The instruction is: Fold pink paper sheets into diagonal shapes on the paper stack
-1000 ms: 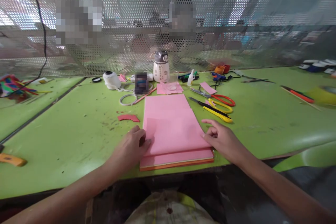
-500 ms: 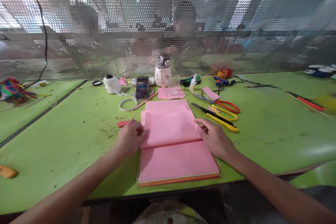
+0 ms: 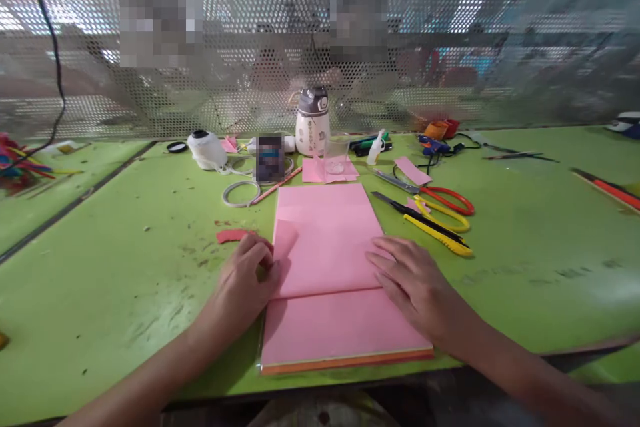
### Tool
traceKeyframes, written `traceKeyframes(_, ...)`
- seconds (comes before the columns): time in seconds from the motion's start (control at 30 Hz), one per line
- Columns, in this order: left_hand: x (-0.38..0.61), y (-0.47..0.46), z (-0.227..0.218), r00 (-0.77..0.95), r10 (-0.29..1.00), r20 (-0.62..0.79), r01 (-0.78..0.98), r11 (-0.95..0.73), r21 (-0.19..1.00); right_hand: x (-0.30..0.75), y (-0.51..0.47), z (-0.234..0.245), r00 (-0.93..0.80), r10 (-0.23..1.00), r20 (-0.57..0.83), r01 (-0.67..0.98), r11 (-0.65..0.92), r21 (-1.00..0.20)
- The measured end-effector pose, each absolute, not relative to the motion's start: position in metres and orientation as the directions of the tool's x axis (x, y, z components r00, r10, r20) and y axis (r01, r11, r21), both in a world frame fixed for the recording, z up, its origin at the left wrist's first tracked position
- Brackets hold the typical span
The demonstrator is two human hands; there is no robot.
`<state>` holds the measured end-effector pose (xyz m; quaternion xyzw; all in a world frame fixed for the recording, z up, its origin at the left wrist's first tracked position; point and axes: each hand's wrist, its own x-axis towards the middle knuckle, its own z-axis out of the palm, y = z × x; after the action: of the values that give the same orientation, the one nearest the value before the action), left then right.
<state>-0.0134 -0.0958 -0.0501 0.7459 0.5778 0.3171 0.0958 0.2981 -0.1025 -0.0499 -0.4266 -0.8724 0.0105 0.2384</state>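
Note:
A stack of pink paper (image 3: 345,327) lies in front of me, with yellowish and orange edges showing at the near side. Across its upper part rests a folded pink sheet (image 3: 327,247), its crease running sideways toward me. My left hand (image 3: 247,273) pinches the sheet's left edge between thumb and curled fingers. On the right edge, my right hand (image 3: 413,277) lies with fingers spread over the paper, gripping nothing. A red paper scrap (image 3: 233,235) is just beyond my left hand. Right of the stack are a yellow utility knife (image 3: 435,230) and red-and-yellow-handled scissors (image 3: 447,200).
Behind the paper stand a clear cup (image 3: 337,155), a water bottle (image 3: 313,127) and a small glue bottle (image 3: 376,147). White thread (image 3: 207,150), a tape ring (image 3: 241,193) and a pencil (image 3: 275,187) lie left. A perforated metal screen (image 3: 225,93) closes off the table's back.
The folded sheet and its crease have come nearer to me. My right hand has gone from a pinch at the edge to spread fingers on the paper. The view has shifted slightly.

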Motion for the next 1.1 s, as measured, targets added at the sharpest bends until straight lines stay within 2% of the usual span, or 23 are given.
traceKeyframes(0.33,-0.012,-0.099,-0.043,0.156,0.918,0.364,0.777,-0.342,0.529,0.303,-0.113,-0.052,-0.528,0.695,0.488,0.673,0.693,-0.260)
traceKeyframes(0.43,-0.013,-0.099,-0.045,0.182,0.903,0.390,0.776,-0.376,0.506,0.305,-0.113,-0.053,-0.442,0.754,0.487,0.705,0.627,-0.331)
traceKeyframes(0.63,-0.011,-0.098,-0.048,0.194,0.908,0.370,0.791,-0.368,0.489,0.311,-0.113,-0.056,-0.361,0.848,0.389,0.685,0.524,-0.506)
traceKeyframes(0.83,-0.010,-0.097,-0.047,0.171,0.929,0.328,0.783,-0.330,0.527,0.305,-0.115,-0.049,-0.338,0.858,0.388,0.735,0.498,-0.460)
traceKeyframes(0.93,-0.012,-0.095,-0.046,0.171,0.937,0.306,0.766,-0.322,0.557,0.299,-0.110,-0.042,-0.269,0.896,0.352,0.758,0.423,-0.496)
traceKeyframes(1.1,-0.012,-0.095,-0.046,0.193,0.904,0.381,0.763,-0.382,0.521,0.298,-0.097,-0.045,-0.122,0.960,0.250,0.784,0.248,-0.569)
